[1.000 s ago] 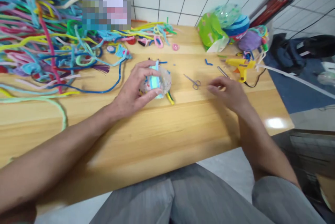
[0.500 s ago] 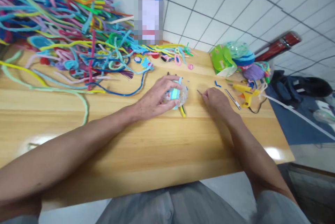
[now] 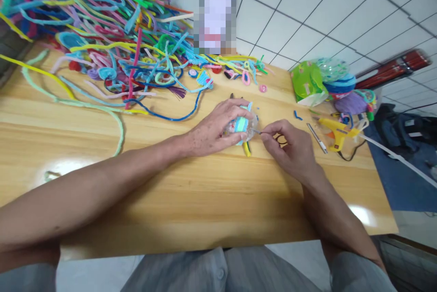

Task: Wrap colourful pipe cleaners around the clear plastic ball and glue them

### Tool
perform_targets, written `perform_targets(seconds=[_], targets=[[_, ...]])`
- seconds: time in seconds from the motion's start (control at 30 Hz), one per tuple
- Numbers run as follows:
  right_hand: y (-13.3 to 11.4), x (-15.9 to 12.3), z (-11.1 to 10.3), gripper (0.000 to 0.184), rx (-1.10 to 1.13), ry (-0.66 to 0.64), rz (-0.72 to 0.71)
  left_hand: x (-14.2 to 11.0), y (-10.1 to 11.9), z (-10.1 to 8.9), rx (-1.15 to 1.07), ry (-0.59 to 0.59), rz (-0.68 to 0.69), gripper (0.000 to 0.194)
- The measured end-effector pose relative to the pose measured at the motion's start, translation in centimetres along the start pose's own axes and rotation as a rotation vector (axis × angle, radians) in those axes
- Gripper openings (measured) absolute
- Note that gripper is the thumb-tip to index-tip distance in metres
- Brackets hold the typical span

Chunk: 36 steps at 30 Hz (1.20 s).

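Note:
My left hand [image 3: 228,123] is closed around a clear, rounded plastic piece [image 3: 253,124] on the table, its fingers over a light-blue and green fuzzy band [image 3: 241,124]. Much of the piece is hidden under the palm. A short yellow and dark fuzzy strip [image 3: 246,148] sticks out below it. Pinched in my right hand [image 3: 288,146] is a small pair of scissors; a dark loop of the handle [image 3: 282,139] shows by the fingers. Their thin metal tip [image 3: 255,132] points left and reaches the side of the clear piece; I cannot tell whether it touches.
Colourful pipe cleaners [image 3: 112,46] are heaped at the back left, near a blurred upright phone-like screen [image 3: 216,14]. To the right lie a craft knife [image 3: 317,138] and a yellow glue gun [image 3: 337,132]. A green packet [image 3: 307,83] and a red flask [image 3: 392,69] are behind.
My right hand has turned and lifted slightly, bringing the scissors' tip left to the clear piece. My left hand keeps its hold. The view has shifted a little.

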State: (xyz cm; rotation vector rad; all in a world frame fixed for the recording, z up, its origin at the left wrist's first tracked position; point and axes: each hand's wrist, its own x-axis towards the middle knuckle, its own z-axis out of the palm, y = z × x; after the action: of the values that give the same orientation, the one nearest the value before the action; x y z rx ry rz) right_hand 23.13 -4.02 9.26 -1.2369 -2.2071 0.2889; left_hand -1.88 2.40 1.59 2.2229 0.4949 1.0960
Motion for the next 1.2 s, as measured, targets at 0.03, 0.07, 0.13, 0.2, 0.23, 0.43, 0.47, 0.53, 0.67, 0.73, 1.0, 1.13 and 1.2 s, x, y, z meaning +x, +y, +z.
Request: perform_targets(seconds=[0.03, 0.07, 0.13, 0.2, 0.23, 0.43, 0.47, 0.53, 0.67, 0.73, 1.0, 1.13, 1.2], targets=[[0.0, 0.1, 0.2, 0.007, 0.004, -0.01, -0.011, 0.0, 0.1, 0.0, 0.003, 0.0, 0.002, 0.039], [0.0, 0.2, 0.3, 0.007, 0.007, -0.017, -0.013, 0.0, 0.2, -0.1, 0.005, 0.001, -0.001, 0.038], [0.2, 0.1, 0.5, 0.007, 0.004, -0.028, -0.004, 0.0, 0.3, -0.1, 0.004, 0.0, -0.012, 0.038], [0.4, 0.0, 0.6, 0.008, 0.003, -0.036, 0.002, 0.1, 0.4, -0.2, -0.001, -0.01, -0.013, 0.038], [0.5, 0.0, 0.7, 0.008, 0.006, -0.04, -0.003, 0.1, 0.4, -0.2, -0.003, -0.015, -0.009, 0.038], [1.0, 0.1, 1.4, 0.007, 0.016, -0.009, -0.102, 0.1, 0.3, -0.2, 0.017, -0.001, 0.039, 0.038], [1.0, 0.1, 1.5, 0.007, 0.022, -0.006, -0.103, 0.1, 0.3, -0.2, 0.021, -0.004, 0.042, 0.038], [1.0, 0.1, 1.6, 0.008, 0.035, -0.01, -0.084, 0.0, 0.4, -0.2, 0.025, -0.014, 0.039, 0.037], [0.8, 0.2, 1.6, 0.015, 0.05, -0.043, -0.03, 0.1, 0.5, -0.3, 0.026, -0.036, 0.007, 0.037], [0.7, 0.3, 1.5, 0.016, 0.05, -0.048, -0.022, 0.1, 0.5, -0.3, 0.032, -0.037, 0.005, 0.036], [1.1, 0.1, 0.8, 0.012, 0.063, -0.005, 0.017, 0.0, 0.5, -0.3, 0.031, -0.033, -0.008, 0.036], [1.2, 0.2, 1.1, 0.01, 0.078, -0.019, 0.005, 0.0, 0.5, -0.2, 0.002, -0.018, 0.013, 0.036], [1.2, 0.3, 1.4, 0.01, 0.099, -0.019, -0.011, 0.0, 0.4, -0.2, 0.004, -0.007, 0.024, 0.035]])
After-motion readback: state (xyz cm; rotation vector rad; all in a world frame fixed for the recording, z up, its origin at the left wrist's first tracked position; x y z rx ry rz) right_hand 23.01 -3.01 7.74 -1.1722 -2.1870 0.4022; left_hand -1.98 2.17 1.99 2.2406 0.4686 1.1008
